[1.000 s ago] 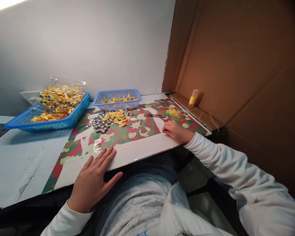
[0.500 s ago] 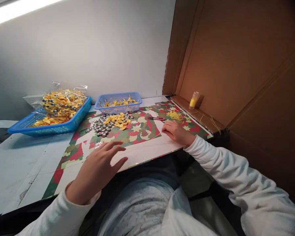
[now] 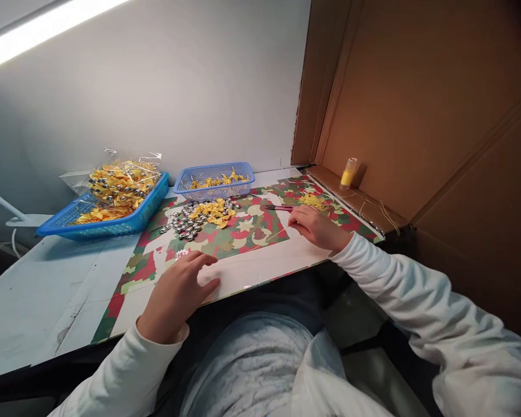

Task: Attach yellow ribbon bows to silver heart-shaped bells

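A: In the head view, what's different?

B: The left hand (image 3: 178, 292), mainly. 1 second ago it lay flat along the near edge of the desk (image 3: 47, 301); now its palm is arched, the fingers bent and the thumb set apart. I can't tell if the fingertips touch down.

A: What does that mean for the work?

B: I'd judge it has gone from resting to being free. The silver beads (image 3: 186, 226) and yellow pieces (image 3: 220, 213) keep their loose pile in mid-desk, so that part looks unchanged.

A: And its grip?

B: Slack, with a clear gap between thumb and fingers, and nothing visible in it.

A: The right hand (image 3: 316, 227)?

B: About where it was, low over the pale strip (image 3: 260, 263), fingers curled, forearm coming in from the right. Its grip looks drawn together; a faint thread (image 3: 271, 236) runs leftward from near the fingertips, but I can't tell whether they pinch it.

A: What's around it?

B: A red-handled tool (image 3: 279, 207) just beyond the fingers, and a yellow tangle (image 3: 315, 201) behind the knuckles. The blue basket (image 3: 99, 231) stands well off at the left.
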`<state>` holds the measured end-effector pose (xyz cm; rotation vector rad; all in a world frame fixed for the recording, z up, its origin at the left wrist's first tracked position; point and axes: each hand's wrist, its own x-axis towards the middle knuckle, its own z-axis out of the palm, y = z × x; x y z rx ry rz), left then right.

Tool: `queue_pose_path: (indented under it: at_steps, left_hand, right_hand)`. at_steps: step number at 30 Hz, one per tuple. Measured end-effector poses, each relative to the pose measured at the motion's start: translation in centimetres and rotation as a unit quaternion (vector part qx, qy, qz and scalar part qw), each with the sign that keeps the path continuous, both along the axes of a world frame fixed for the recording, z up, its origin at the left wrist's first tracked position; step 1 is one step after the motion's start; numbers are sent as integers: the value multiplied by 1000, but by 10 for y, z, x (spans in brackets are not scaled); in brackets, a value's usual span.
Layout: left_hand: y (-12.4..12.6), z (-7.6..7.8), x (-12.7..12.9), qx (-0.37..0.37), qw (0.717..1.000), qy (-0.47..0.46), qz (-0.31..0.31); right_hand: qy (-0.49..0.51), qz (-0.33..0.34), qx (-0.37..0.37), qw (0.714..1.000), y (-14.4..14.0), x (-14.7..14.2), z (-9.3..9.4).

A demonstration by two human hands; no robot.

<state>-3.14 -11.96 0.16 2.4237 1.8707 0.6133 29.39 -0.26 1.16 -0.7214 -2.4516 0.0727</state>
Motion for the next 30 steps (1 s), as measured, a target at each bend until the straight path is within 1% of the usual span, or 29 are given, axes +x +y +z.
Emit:
queue_pose_path:
  at_steps: [2,4,7,9,11,13,17,20,22,24,27,30]
  left_hand:
    - [-4,-1,1,9,1000,-10,2]
    - [-3,-2,10,28,999,-30,-12]
    - [9,-5,33,47,997,-39,-36]
    - [18,-7,46,42,998,-22,-37]
    - [24,-9,53,31,999,-9,-27]
    - [27,-11,54,23,999,-9,-23]
    - [28,-14,49,9,998,-34,-48]
    - [28,-11,46,3,995,-71,-65]
    - [28,-7,46,-4,990,-112,-84]
    - [29,-3,45,-28,981,-158,-113]
    - [33,2,44,-89,960,-213,-155]
    - [39,4,45,-150,938,-251,-186]
  right_hand:
    - [-4,-1,-1,1000,0,-1,1]
    - [-6,-1,1,1000,1,-2,1]
    - [-2,-2,5,1000,0,-5,1]
    - [3,1,5,1000,0,-7,1]
    - [6,3,5,1000,1,-9,2]
    - [9,6,6,1000,1,-9,2]
    - [18,10,7,1000,3,-10,2]
    - [20,11,3,1000,4,-10,3]
    - [20,10,0,1000,4,-11,3]
    - [23,8,-4,1000,5,-12,3]
    - [28,6,-10,1000,6,-14,3]
    - [32,-3,-15,999,6,-16,4]
